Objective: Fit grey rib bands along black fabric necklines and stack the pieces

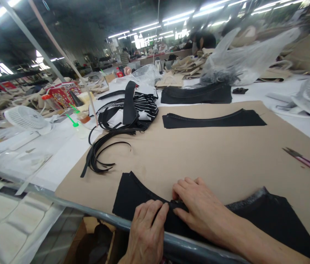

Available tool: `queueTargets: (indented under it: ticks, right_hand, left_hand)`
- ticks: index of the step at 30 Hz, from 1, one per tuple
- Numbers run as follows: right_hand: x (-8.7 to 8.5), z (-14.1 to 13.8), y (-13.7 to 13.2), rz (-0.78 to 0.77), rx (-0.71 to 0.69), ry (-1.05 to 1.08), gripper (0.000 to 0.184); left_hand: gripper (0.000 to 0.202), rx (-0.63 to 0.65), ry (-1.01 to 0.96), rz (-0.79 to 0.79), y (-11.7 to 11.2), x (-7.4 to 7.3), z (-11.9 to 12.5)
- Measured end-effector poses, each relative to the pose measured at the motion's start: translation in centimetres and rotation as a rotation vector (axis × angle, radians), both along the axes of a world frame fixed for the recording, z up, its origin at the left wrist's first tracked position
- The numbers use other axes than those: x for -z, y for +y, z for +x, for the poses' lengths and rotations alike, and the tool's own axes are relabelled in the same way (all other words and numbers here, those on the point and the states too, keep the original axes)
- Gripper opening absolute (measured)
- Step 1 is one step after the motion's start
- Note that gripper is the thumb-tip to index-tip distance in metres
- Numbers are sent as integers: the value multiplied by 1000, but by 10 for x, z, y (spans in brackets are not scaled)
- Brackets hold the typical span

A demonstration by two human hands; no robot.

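A black curved fabric piece (132,196) lies at the near edge of a brown cardboard sheet (199,154). My left hand (148,229) rests on its near edge, fingers curled together and pinching the cloth. My right hand (199,205) lies on the same piece just to the right, fingers bent and pressing the fold where both hands meet. Further right the fabric spreads on with a fuzzy grey edge (256,194).
Loose black strips (99,154) and striped cloth (143,104) lie at the left of the cardboard. Another black cut piece (212,120) and a stack (196,94) lie beyond. Pink-handled scissors (307,163) sit at right. Small fans (26,118), glue bottles (77,126) and a metal rail (94,212) surround the area.
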State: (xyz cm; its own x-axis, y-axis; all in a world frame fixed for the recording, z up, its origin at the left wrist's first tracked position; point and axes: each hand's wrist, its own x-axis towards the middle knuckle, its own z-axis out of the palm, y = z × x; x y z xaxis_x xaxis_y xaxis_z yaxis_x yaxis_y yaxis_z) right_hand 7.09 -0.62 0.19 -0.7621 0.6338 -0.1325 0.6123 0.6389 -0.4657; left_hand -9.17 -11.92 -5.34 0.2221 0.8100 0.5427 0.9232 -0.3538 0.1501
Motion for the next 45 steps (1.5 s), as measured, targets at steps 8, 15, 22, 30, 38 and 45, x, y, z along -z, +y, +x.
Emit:
queueTargets:
  ticks: [8, 15, 22, 30, 38, 45]
  right_hand:
    - [-1, -3, 6, -29, 27, 6, 6]
    - [-2, 1, 6, -33, -7, 5, 9]
    - [-3, 6, 3, -36, -13, 57, 19]
    - [0, 13, 3, -85, 4, 63, 21]
    - [-4, 12, 6, -120, 19, 0, 9]
    - [0, 13, 4, -124, 29, 23, 11]
  left_hand:
    - [36, 12, -21, -9, -2, 0, 1]
    - [37, -22, -189, -135, 5, -11, 6]
    - [39, -66, -329, -552, 31, -36, 9]
    - [23, -99, -303, -740, 47, -51, 6]
    - [20, -62, -381, -782, 48, -53, 6]
    - [23, -42, -390, -765, 49, -48, 9]
